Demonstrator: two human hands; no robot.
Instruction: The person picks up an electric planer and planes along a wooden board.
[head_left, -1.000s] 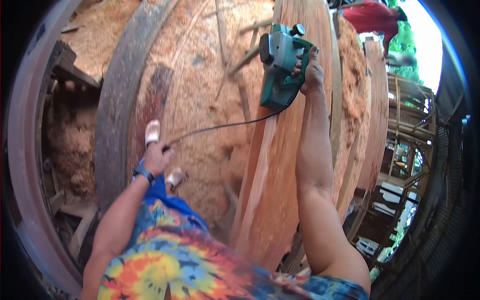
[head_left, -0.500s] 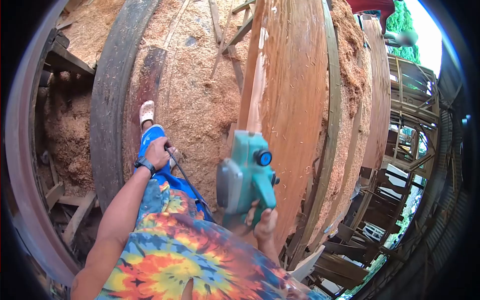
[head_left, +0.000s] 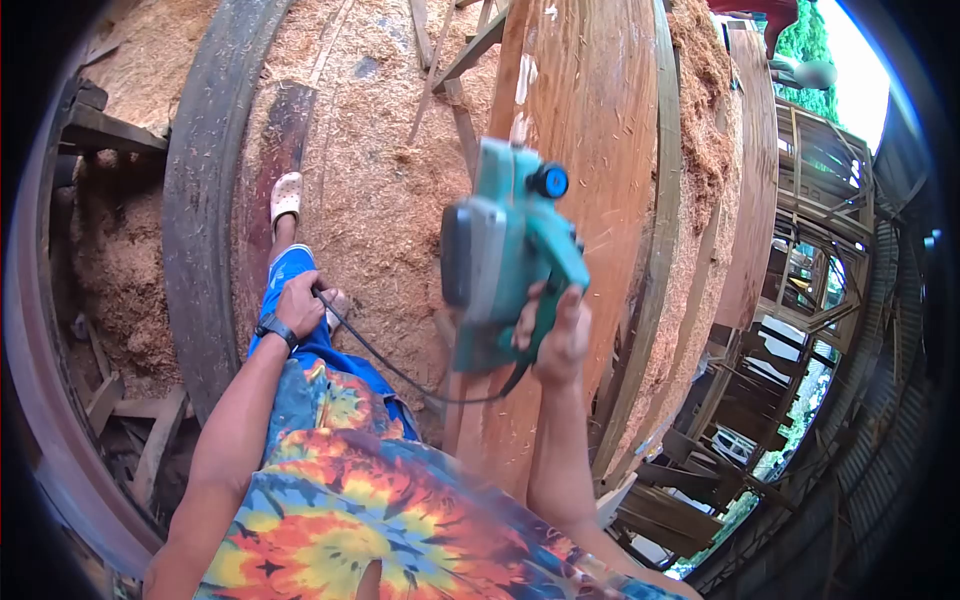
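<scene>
A green power planer with a blue-centred knob is over the near part of a wide reddish-brown plank. My right hand is wrapped round its rear handle. Whether the tool's sole touches the wood cannot be made out. From the handle a black cord curves left to my left hand, which is closed on it beside my blue shorts. Pale marks show along the plank's left edge.
A dark curved beam lies at left. Wood shavings cover the ground round my feet. Past the plank are a long batten and another board. Part of a person in red shows at the upper right.
The planer came back from the far part of the plank towards my body, and has since moved forward a little. My left hand still holds the cord.
</scene>
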